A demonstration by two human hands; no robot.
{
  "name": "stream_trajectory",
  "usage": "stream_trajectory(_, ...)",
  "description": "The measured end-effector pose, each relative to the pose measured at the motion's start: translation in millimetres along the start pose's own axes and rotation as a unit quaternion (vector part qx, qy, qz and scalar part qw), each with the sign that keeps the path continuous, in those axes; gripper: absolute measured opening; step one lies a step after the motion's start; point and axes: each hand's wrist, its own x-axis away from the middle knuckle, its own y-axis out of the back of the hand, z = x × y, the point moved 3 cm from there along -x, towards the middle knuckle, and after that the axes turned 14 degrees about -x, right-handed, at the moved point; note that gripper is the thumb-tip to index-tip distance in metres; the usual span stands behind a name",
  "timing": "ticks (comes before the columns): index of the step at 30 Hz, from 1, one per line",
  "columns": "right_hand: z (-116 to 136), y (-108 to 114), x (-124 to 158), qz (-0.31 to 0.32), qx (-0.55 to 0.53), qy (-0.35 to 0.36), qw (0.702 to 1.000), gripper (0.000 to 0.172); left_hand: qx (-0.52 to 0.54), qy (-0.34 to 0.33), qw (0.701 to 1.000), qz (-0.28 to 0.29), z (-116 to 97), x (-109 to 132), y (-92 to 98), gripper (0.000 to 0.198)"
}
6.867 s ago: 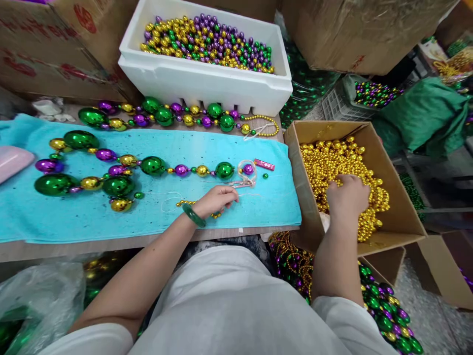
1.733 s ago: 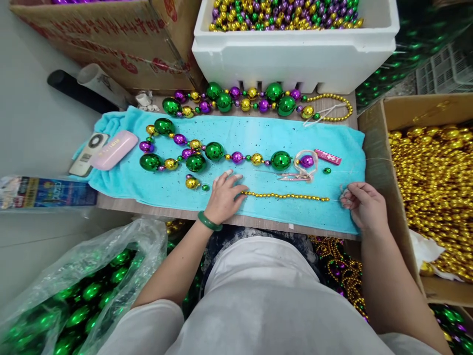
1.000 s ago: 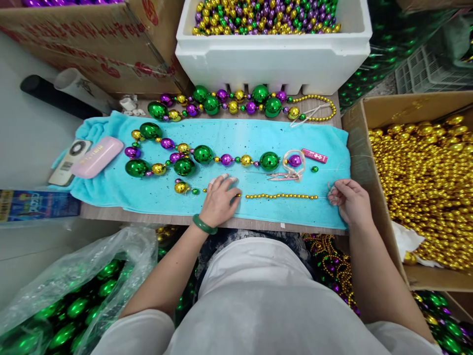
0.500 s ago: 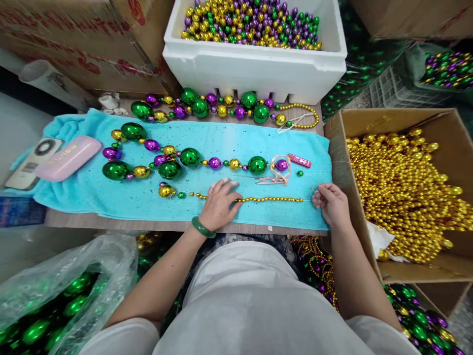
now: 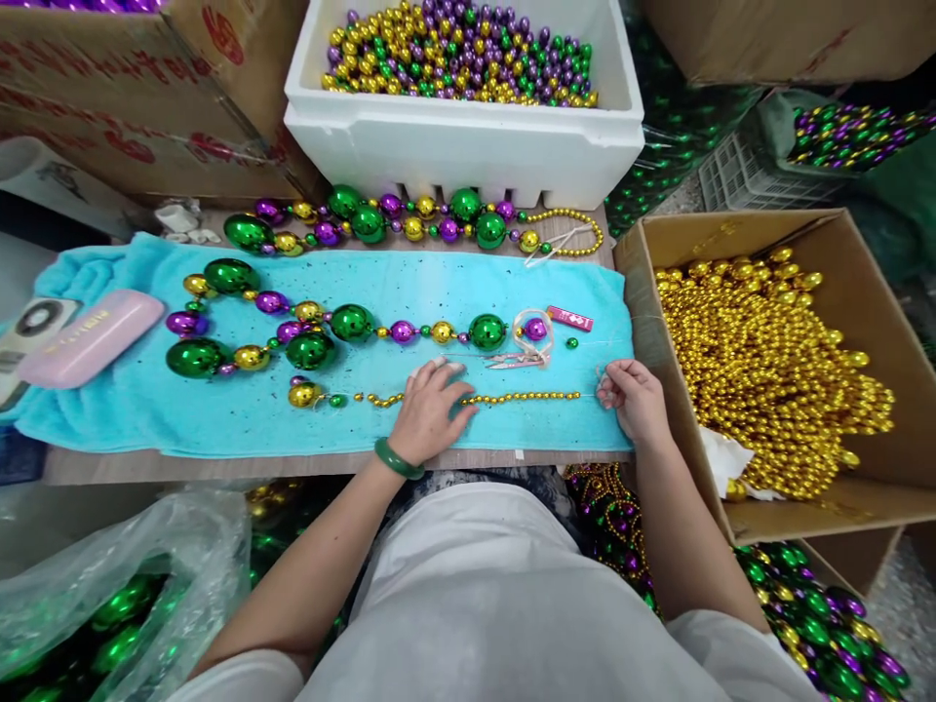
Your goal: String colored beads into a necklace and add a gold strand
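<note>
A string of small gold beads (image 5: 519, 397) runs across the turquoise towel (image 5: 234, 419). My left hand (image 5: 431, 405), with a green bangle at its wrist, rests over the middle of the string, fingers spread and covering some beads. At the string's right end my right hand (image 5: 630, 395) is closed in a pinch on the thin thread (image 5: 589, 395). Left of the beads lie a green bead (image 5: 337, 401) and a larger gold ball (image 5: 303, 395). Behind my hands are small scissors (image 5: 512, 362), a loop of pale cord, a purple ball (image 5: 534, 329) and a loose green bead (image 5: 572, 342).
A big-bead garland (image 5: 352, 323) lies on the towel, another (image 5: 368, 223) behind it. A white foam box (image 5: 468, 136) of beads stands at the back. On the right is a carton (image 5: 643, 292) of gold beads. A pink case (image 5: 92, 336) lies at the left.
My left hand has slid a little to the right along the gold beads, showing more of them at its left. The right hand keeps its pinch. The view has shifted slightly.
</note>
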Motion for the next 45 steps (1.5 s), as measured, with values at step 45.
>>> stream_trajectory(45, -2.0, 4.3, 0.6, 0.011, -0.036, -0.003, 0.999, 0.025, -0.047, -0.032, 0.998, 0.001, -33.7, -21.3, 0.7, 0.025)
